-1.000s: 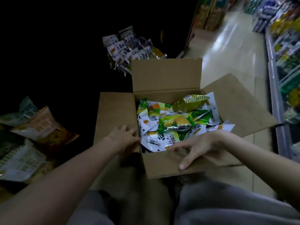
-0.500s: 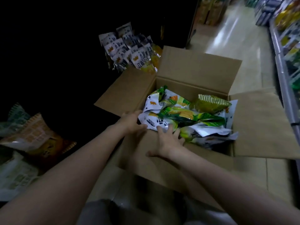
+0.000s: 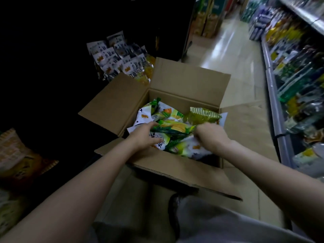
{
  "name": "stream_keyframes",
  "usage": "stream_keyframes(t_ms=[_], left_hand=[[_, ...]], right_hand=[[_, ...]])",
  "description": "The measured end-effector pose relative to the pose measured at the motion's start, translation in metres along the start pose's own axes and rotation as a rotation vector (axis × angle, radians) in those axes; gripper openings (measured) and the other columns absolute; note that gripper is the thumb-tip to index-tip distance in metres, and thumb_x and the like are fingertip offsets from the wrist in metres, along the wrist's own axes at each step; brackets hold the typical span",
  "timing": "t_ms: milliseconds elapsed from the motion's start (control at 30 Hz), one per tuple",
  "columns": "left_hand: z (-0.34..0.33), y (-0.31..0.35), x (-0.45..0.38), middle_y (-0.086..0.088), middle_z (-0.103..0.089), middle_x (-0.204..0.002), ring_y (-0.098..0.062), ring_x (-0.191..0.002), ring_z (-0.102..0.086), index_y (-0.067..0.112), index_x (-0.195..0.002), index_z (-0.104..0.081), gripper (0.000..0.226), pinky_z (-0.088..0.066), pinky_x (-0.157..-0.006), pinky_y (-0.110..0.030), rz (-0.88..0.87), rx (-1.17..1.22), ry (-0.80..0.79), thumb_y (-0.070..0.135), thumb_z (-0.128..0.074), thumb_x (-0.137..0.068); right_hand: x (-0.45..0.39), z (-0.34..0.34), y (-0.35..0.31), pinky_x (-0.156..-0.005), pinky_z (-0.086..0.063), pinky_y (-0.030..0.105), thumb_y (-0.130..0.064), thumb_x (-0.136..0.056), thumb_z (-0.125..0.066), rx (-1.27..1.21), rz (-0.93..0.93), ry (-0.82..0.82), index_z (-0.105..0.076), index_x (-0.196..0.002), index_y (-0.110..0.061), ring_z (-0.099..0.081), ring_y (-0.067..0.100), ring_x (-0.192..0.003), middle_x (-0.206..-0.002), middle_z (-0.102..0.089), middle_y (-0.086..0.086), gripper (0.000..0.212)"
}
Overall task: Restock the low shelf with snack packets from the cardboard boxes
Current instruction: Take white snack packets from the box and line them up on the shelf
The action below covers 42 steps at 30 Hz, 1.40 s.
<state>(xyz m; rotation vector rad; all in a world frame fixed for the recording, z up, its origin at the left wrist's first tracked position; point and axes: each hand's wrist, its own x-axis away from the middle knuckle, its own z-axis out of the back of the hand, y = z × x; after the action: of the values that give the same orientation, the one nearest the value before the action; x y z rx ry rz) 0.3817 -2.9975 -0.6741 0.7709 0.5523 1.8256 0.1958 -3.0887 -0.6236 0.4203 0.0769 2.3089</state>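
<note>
Both hands are inside the open cardboard box (image 3: 184, 81) on the floor; the left hand (image 3: 145, 137) and the right hand (image 3: 210, 137) each grip one end of a green and yellow snack packet (image 3: 175, 128). It lies on top of the other packets (image 3: 184, 148) in the box; the dark low shelf (image 3: 52, 67) with white packets (image 3: 112, 55) is just beside, at the left

Box (image 3: 175, 81) on the floor (image 3: 233, 55), packets (image 3: 175, 128) inside. Both hands in the box: left hand (image 3: 143, 137) at the left, right hand (image 3: 211, 137) at the right. Shelved packets (image 3: 115, 55) behind-left. Shelves (image 3: 298, 76) along the right.
</note>
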Motion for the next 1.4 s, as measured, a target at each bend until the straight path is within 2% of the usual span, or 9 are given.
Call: stream_keyframes(t_ms=[233,367,500,667,867,1000,1100,1200,1400], left_hand=[[-0.001,0.034,0.004,-0.004,-0.062,-0.114,-0.014,-0.103,-0.059,0.013,-0.116,-0.059,0.035,-0.047,-0.086,-0.025,-0.124,0.381,-0.055,0.016,-0.070,-0.082],[0.008,0.035,-0.001,-0.016,-0.066,-0.088,-0.026,-0.085,-0.063,0.006,-0.090,-0.062,0.014,-0.050,-0.074,-0.039,-0.034,0.455,0.295,0.018,-0.067,-0.085],[0.031,0.031,-0.001,-0.007,-0.059,-0.099,-0.023,-0.092,-0.057,0.005,-0.116,-0.058,0.028,-0.048,-0.078,-0.032,0.117,0.633,0.609,0.021,-0.058,-0.092],[0.038,0.031,-0.001,-0.007,-0.061,-0.107,-0.026,-0.096,-0.061,0.005,-0.122,-0.056,0.033,-0.051,-0.086,-0.038,0.171,0.695,0.644,0.020,-0.055,-0.094],[0.034,0.036,0.005,-0.001,-0.057,-0.099,-0.029,-0.099,-0.061,0.004,-0.124,-0.054,0.033,-0.051,-0.090,-0.049,0.196,0.750,0.549,0.016,-0.055,-0.094],[0.039,0.042,0.009,-0.002,-0.059,-0.095,-0.023,-0.087,-0.060,0.004,-0.120,-0.057,0.028,-0.053,-0.084,-0.043,0.152,0.725,0.530,0.016,-0.053,-0.094],[0.051,0.048,0.014,0.002,-0.058,-0.093,-0.011,-0.075,-0.056,0.010,-0.112,-0.061,0.020,-0.052,-0.066,-0.025,0.075,0.683,0.442,0.015,-0.053,-0.094],[0.067,0.045,0.020,-0.004,-0.064,-0.103,-0.020,-0.087,-0.062,0.011,-0.110,-0.063,0.021,-0.053,-0.078,-0.033,0.079,0.682,0.385,0.020,-0.056,-0.092],[0.087,0.032,0.039,0.000,-0.065,-0.091,-0.020,-0.088,-0.061,0.020,-0.080,-0.062,0.018,-0.051,-0.080,-0.034,0.086,0.649,0.465,0.022,-0.053,-0.095]], right_hand=[[-0.003,0.043,-0.004,-0.073,-0.049,0.034,-0.018,-0.087,-0.061,-0.494,0.152,0.464,-0.072,-0.093,-0.017,-0.064,0.028,-0.089,-0.091,-0.072,0.006,0.013],[-0.009,0.058,-0.004,-0.075,-0.045,0.027,-0.018,-0.085,-0.066,-0.827,0.130,0.593,-0.062,-0.099,-0.024,-0.057,0.015,-0.081,-0.081,-0.059,-0.010,0.015],[-0.017,0.037,0.028,-0.085,-0.040,0.024,-0.025,-0.081,-0.071,-0.617,-0.028,0.193,-0.049,-0.127,-0.009,-0.053,0.019,-0.107,-0.119,-0.056,0.003,0.053],[-0.011,-0.024,0.029,-0.094,-0.044,0.033,-0.031,-0.082,-0.071,-0.208,0.089,-0.413,-0.054,-0.127,-0.015,-0.046,0.027,-0.121,-0.133,-0.049,0.007,0.051],[-0.017,0.002,0.022,-0.059,-0.034,0.028,-0.011,-0.090,-0.048,-0.344,-0.106,0.149,-0.057,-0.078,-0.008,-0.060,0.033,-0.089,-0.088,-0.061,0.015,0.016],[-0.014,0.057,0.020,-0.066,-0.031,0.029,-0.016,-0.090,-0.054,-0.510,-0.091,0.482,-0.059,-0.095,-0.009,-0.056,0.030,-0.093,-0.098,-0.063,0.014,0.010],[-0.009,0.088,0.017,-0.069,-0.030,0.022,-0.010,-0.085,-0.061,-0.664,0.048,0.530,-0.058,-0.106,-0.010,-0.056,0.022,-0.101,-0.106,-0.063,0.010,0.021],[-0.009,0.098,0.011,-0.073,-0.029,0.021,-0.002,-0.083,-0.059,-0.482,0.197,0.382,-0.051,-0.119,-0.004,-0.051,0.024,-0.111,-0.119,-0.056,0.012,0.037],[0.005,0.121,0.003,-0.070,-0.027,0.017,-0.010,-0.084,-0.067,-0.469,0.339,0.640,-0.069,-0.093,-0.001,-0.056,0.025,-0.091,-0.087,-0.054,0.003,0.014]])
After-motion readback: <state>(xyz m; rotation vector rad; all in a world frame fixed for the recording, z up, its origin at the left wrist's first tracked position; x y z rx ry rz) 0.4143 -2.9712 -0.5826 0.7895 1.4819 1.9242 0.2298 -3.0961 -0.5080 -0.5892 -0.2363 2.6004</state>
